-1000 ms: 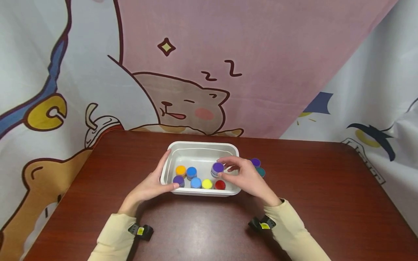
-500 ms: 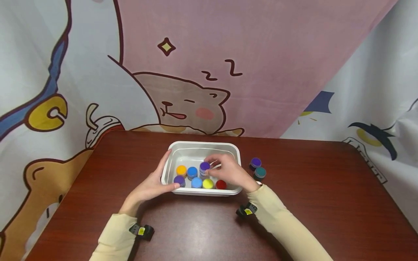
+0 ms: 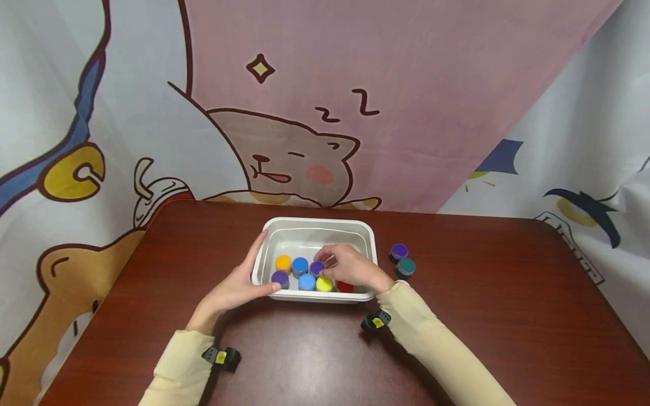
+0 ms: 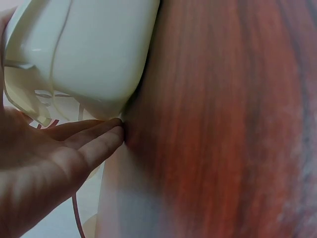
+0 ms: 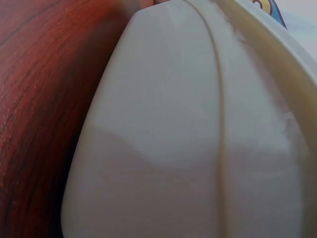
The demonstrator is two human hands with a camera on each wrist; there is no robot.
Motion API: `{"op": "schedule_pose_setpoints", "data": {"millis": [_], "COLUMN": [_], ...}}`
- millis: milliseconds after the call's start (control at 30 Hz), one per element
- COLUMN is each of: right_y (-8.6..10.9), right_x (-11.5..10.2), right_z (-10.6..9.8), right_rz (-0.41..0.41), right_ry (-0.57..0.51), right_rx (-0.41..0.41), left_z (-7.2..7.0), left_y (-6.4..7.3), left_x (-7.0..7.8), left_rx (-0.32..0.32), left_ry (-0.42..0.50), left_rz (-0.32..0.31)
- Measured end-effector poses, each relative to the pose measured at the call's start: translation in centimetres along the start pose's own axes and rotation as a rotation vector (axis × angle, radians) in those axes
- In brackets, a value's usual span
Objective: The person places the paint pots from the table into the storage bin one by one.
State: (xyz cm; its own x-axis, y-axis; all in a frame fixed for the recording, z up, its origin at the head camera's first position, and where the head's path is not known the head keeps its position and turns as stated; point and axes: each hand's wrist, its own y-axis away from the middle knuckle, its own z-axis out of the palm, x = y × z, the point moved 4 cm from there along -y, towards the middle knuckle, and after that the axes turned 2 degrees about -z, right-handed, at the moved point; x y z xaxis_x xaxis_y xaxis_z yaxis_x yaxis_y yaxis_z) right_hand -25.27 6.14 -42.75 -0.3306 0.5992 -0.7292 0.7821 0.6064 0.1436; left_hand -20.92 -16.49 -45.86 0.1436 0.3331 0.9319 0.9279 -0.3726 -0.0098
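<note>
Jars (image 3: 307,282), seven inside one white tray (image 3: 320,225), two outside

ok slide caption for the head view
Left hand braces a white tray; right hand pinches a purple-lidded pot inside.

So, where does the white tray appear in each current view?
Head: the white tray is just below the centre.
Left wrist: upper left, against the left hand.
Right wrist: its outer side fills the middle, top to bottom.
Shared landmark: the reddish-brown table.

My head view looks forward and down on the tray (image 3: 320,226); both wrist views face its outside, close up.
</note>
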Motion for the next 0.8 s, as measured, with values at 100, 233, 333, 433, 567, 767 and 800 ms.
{"op": "schedule_pose_setpoints", "data": {"millis": [100,233,333,433,567,767,800], "right_y": [0.0,0.2,0.4,0.7,1.3,2.2,2.3], "right_x": [0.1,-0.1,-0.6,-1.2,-1.5,-1.4,-1.4], "right_z": [-0.1,-0.4,-1.0,-1.7,-2.4,-3.4,-3.6], "right_rz": [0.002,-0.003,-0.041,-0.095,-0.109,-0.165,-0.176], "right_ry": [-0.012,-0.03,-0.057,-0.065,-0.072,-0.121,-0.134], "right_rx": [0.0,0.019,0.054,0.087,0.107,0.148,0.161], "left_z": [0.0,0.0,0.0,0.0,0.0,0.0,0.0], "left_y": [0.0,0.0,-0.1,-0.1,-0.1,0.0,0.0], "left_x": [0.0,-0.1,-0.1,-0.2,-0.2,-0.1,-0.1], "left_rx": [0.001,-0.005,-0.005,0.0,0.001,0.002,0.003], "left_ry": [0.005,0.01,0.01,0.013,0.008,0.005,0.006], "left_rz": [0.003,-0.001,-0.008,-0.01,-0.007,-0.004,-0.003]}}
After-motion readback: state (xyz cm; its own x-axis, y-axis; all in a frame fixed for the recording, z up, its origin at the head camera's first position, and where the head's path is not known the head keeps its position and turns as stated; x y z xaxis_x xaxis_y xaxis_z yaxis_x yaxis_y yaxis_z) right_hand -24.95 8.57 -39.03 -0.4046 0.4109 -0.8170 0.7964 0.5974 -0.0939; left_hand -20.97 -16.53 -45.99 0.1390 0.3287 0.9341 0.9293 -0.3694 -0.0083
